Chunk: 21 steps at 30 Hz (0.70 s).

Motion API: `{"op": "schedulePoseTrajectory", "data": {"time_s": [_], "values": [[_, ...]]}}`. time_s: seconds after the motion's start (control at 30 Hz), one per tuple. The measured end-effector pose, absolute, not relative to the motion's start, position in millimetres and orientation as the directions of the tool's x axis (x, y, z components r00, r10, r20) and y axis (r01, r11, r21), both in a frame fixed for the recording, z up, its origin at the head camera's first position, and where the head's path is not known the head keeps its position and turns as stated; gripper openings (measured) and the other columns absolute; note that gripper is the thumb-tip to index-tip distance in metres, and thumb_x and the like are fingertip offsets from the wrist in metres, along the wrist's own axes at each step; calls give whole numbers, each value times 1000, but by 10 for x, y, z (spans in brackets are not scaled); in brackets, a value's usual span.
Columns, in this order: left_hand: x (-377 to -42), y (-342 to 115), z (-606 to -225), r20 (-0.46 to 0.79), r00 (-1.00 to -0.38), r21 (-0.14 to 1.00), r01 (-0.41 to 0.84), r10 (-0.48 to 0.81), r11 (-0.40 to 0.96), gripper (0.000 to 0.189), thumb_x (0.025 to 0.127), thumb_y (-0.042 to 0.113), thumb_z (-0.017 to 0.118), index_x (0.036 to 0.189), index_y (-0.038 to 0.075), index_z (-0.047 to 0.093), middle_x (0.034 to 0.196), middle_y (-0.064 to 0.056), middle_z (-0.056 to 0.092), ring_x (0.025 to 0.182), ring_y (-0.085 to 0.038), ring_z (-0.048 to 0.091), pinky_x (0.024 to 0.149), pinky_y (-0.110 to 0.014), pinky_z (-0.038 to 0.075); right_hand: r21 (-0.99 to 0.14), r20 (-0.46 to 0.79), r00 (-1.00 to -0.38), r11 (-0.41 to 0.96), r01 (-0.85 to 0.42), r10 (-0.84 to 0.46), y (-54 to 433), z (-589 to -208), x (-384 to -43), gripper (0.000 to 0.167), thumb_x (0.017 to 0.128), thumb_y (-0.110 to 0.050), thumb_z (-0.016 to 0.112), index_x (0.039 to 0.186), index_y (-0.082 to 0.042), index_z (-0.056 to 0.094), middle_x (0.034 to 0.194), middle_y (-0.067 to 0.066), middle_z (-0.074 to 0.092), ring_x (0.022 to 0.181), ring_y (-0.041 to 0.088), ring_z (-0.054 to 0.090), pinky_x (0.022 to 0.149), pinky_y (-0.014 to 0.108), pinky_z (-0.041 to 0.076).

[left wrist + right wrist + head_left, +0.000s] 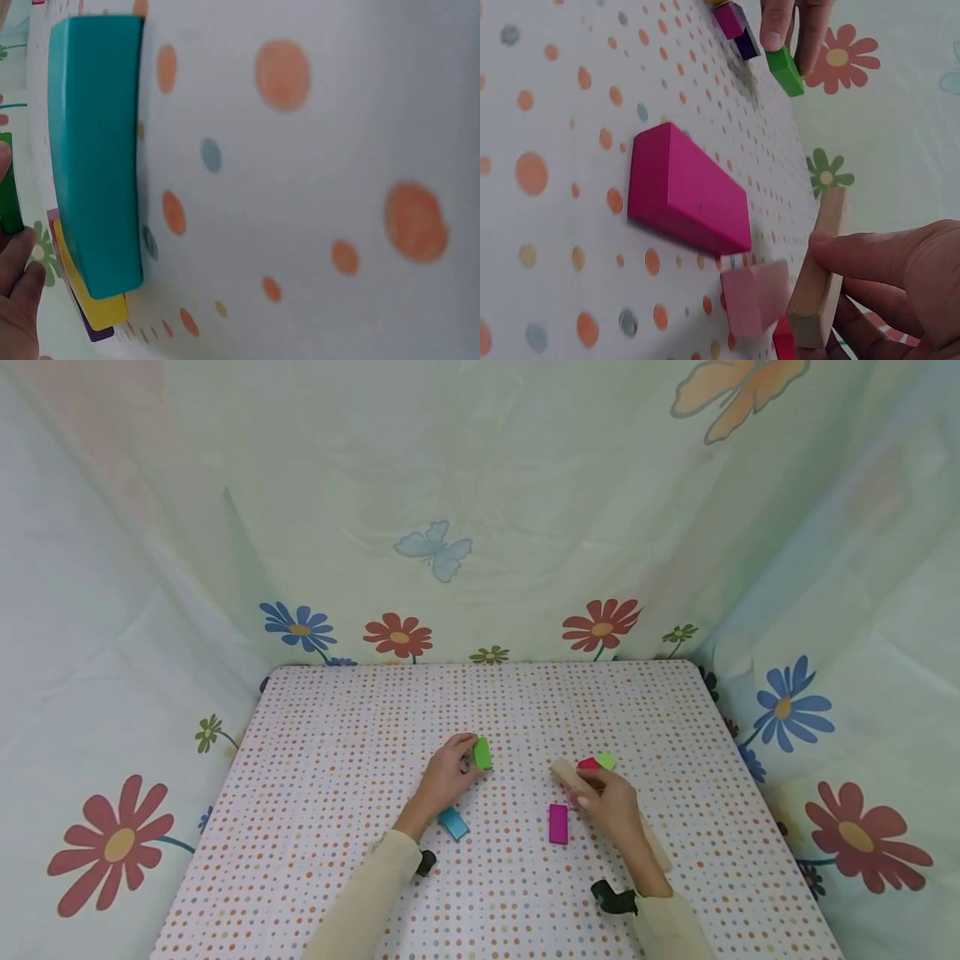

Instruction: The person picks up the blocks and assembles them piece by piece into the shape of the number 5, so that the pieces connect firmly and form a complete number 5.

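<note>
My left hand (pixel 446 774) pinches a bright green block (pixel 482 753) between thumb and fingers. The right wrist view shows that green block (pixel 785 72) held over the table. Close under my left wrist lies a teal block (pixel 453 823). My right hand (pixel 611 802) holds a plain wooden block (pixel 567 773) by its long sides, thumb on the near face. Below and beside it are a magenta block (pixel 558 823) and a pale pink block (pixel 756 296). A red block (pixel 588 763) and a light green block (pixel 607 761) lie just beyond my right fingers.
Near the left hand are a yellow block (pixel 105 311) and a dark purple block (pixel 99 333), partly behind the teal one. Another pale wooden piece (pixel 656 843) lies beside my right forearm. A dotted cloth covers the table (pixel 330 752); flowered curtains (pixel 480 485) surround it.
</note>
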<state>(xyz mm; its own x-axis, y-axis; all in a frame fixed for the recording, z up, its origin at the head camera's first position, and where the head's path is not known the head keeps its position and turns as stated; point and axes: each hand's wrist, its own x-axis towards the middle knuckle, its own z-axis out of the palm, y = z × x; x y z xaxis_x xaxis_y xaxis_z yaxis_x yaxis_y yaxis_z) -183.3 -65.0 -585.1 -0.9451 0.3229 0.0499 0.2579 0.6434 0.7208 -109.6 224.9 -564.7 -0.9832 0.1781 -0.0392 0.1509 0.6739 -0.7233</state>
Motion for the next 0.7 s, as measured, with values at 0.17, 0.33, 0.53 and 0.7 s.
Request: {"op": "schedulePoseTrajectory", "data": {"time_s": [0.17, 0.33, 0.53, 0.7], "values": [[-1782, -601, -5840, 34, -942, 718, 256, 335, 648, 63, 96, 26, 80, 151, 8, 58, 158, -6, 55, 146, -30, 55, 121, -52, 46, -741, -81, -982, 649, 173, 169, 2131, -5614, -1188, 45, 94, -8, 79, 136, 6, 67, 125, 27, 72, 114, 39, 68, 97, 54, 58], [-1722, -575, -5852, 60, -936, 686, 291, 347, 667, 61, 95, 24, 81, 150, 7, 59, 156, -6, 58, 143, -28, 59, 117, -46, 52, -742, -65, -988, 654, 144, 143, 2041, -5637, -1285, 44, 91, -7, 82, 132, 4, 70, 121, 25, 74, 111, 38, 70, 96, 52, 59], [-1665, -554, -5913, 47, -922, 635, 324, 384, 701, 63, 94, 24, 82, 150, 6, 59, 155, -7, 58, 145, -27, 57, 119, -44, 50, -755, -44, -995, 649, 95, 94, 1935, -5744, -1354, 43, 90, -6, 83, 130, 4, 72, 120, 23, 76, 111, 38, 72, 98, 53, 59], [-1637, -537, -5965, 7, -921, 566, 325, 389, 758, 66, 93, 30, 83, 150, 9, 59, 156, -5, 58, 145, -26, 56, 121, -43, 48, -754, -40, -998, 654, 65, 53, 1816, -5808, -1369, 42, 89, -7, 84, 128, 5, 72, 120, 22, 75, 106, 33, 71, 93, 48, 61]]}}
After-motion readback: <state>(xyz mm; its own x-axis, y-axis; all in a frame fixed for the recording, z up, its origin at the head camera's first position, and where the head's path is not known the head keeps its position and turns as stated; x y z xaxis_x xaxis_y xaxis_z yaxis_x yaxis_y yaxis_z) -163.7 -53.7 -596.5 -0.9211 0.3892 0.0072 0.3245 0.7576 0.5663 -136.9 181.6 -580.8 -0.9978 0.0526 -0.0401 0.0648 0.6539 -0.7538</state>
